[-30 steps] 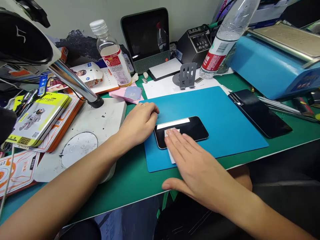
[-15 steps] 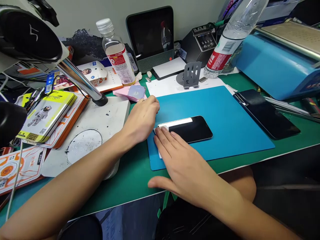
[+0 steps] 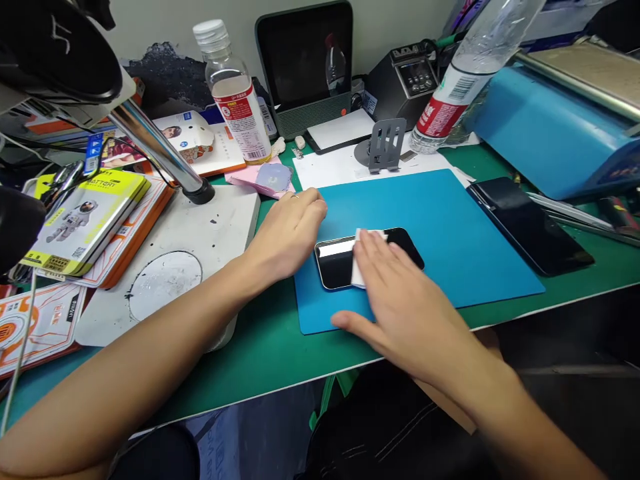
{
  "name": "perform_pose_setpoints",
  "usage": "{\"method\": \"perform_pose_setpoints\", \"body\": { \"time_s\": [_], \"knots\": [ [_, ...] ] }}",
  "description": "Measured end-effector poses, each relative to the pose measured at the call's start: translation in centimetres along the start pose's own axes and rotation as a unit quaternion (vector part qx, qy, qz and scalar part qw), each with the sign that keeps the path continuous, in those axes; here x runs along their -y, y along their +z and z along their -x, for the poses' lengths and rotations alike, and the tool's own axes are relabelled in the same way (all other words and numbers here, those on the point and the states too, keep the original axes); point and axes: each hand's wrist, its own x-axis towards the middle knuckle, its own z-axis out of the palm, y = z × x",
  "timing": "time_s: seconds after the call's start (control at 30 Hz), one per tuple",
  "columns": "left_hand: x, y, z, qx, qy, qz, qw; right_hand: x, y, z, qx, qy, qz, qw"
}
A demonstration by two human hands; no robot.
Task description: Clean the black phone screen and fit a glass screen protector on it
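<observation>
While the right hand (image 3: 400, 293) lies flat over a white wipe (image 3: 357, 275) — fingers outstretched, holding it down on the dark face of the phone (image 3: 336, 272) — the left hand (image 3: 290, 233) sits just beside the phone's end, fingers curled under; whether they grip anything, I can't tell. The phone lies on the blue mat (image 3: 475, 267) atop the green worktop (image 3: 280, 360).

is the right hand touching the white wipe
Touching: in the head view, the right hand lays its fingers flat on the white wipe.

right hand (image 3: 403, 307) slid white wipe (image 3: 357, 275) rightward
</observation>
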Motion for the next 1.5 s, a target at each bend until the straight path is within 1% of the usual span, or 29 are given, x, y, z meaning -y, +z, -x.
{"method": "perform_pose_setpoints", "body": {
  "time_s": [0.1,0.17,0.2,0.27,0.33,0.43,0.53,0.6,0.67,0.73,0.83,0.9,0.97,1.03,1.1,1.2,1.27,1.4,1.5],
  "knots": [
    [0.4,0.2,0.0,0.004,0.024,-0.012,1.0,2.7,0.3,-1.7,0.017,0.004,-0.051,0.999],
    [0.6,0.3,0.0,-0.002,0.011,0.005,1.0,3.6,0.4,-1.9,0.027,-0.011,-0.066,0.997],
    [0.6,0.3,0.1,-0.003,-0.003,0.019,1.0,3.6,0.3,-1.7,0.027,-0.024,-0.066,0.997],
    [0.4,0.3,0.1,-0.002,-0.034,0.049,0.998,2.8,0.1,-0.7,0.021,-0.058,-0.056,0.997],
    [0.1,0.2,0.2,0.008,-0.058,0.073,0.996,1.2,-0.4,0.9,0.015,-0.084,-0.035,0.996],
    [-0.4,0.0,0.3,0.027,-0.094,0.092,0.991,-1.6,-1.2,3.3,0.013,-0.072,0.007,0.997],
    [-0.6,0.0,0.3,0.043,-0.116,0.101,0.987,-3.9,-1.6,5.0,0.012,-0.047,0.019,0.999],
    [-0.6,-0.1,0.3,0.047,-0.114,0.102,0.987,-4.7,-1.7,5.5,0.015,-0.037,0.013,0.999],
    [-0.6,0.0,0.3,0.048,-0.112,0.103,0.987,-4.8,-1.6,5.4,0.016,-0.028,0.011,0.999],
    [-0.6,0.0,0.2,0.049,-0.111,0.107,0.987,-4.1,-1.3,4.5,0.012,-0.011,0.012,1.0],
    [-0.5,0.1,0.3,0.039,-0.099,0.12,0.987,-1.8,-0.6,1.6,0.019,0.014,-0.006,1.0],
    [-0.4,0.3,0.3,0.028,-0.092,0.133,0.986,0.1,0.0,-0.6,0.037,0.011,-0.037,0.999],
    [-0.2,0.4,0.3,0.019,-0.09,0.144,0.985,2.0,0.4,-2.3,0.038,0.0,-0.061,0.997],
    [0.0,0.4,0.3,0.016,-0.094,0.15,0.984,3.4,0.7,-2.8,0.027,-0.021,-0.064,0.997],
    [0.0,0.4,0.3,0.016,-0.093,0.145,0.985,3.9,0.6,-1.9,0.008,-0.053,-0.054,0.997],
    [-0.2,0.2,0.3,0.02,-0.092,0.124,0.988,2.8,0.1,0.9,-0.016,-0.099,-0.025,0.995],
    [-0.5,0.1,0.3,0.028,-0.095,0.111,0.989,1.2,-0.4,2.9,-0.013,-0.096,0.0,0.995],
    [-0.7,0.1,0.3,0.05,-0.091,0.086,0.991,-2.2,-1.2,5.5,-0.015,-0.057,0.047,0.997],
    [-0.2,0.4,0.4,0.078,-0.067,0.072,0.992,-3.4,-1.4,6.2,-0.007,-0.031,0.049,0.998]
  ]
}}
